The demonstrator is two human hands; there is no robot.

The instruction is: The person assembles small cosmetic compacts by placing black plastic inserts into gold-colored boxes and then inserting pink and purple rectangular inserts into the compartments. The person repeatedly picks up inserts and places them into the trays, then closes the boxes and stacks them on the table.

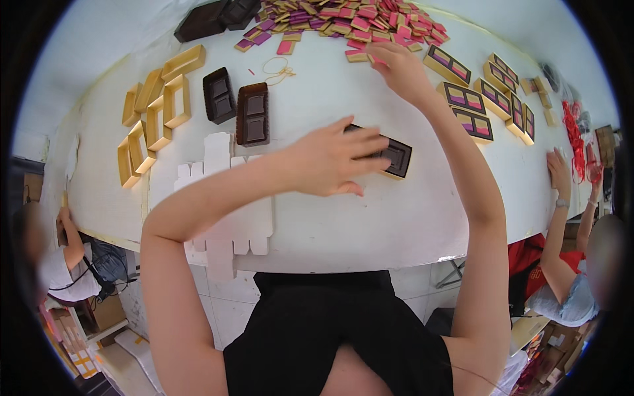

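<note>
Right, my left hand (340,158) is spread wide above the middle of the white table (356,231), fingers splayed over the near-black box (396,158), and that's the piece in play! It lies at a slant beneath those fingers, its left part hidden by them, its right end poking out beyond the fingertips with a dark tray well and a thin gold edge on show. No grip there, the fingers are loose and apart; whether they touch the box, I can't tell.

Up top, my right hand (396,69) is well beyond that box, reaching the near edge of the heap of pink, purple and gold packets (370,26). Fingers bent, tips right beside a pink one, but whether they've pinched anything, I can't make out.

Over to the right of that hand sits a cluster of filled boxes (462,98), coloured packets in their compartments. Across on the left, two dark trays (253,113) lie beyond my left forearm, with gold box frames (149,90) farther out, and white die-cut card (254,228) spreads under that forearm. Way out right, a co-worker's hand (559,175) rests at the table's edge!
</note>
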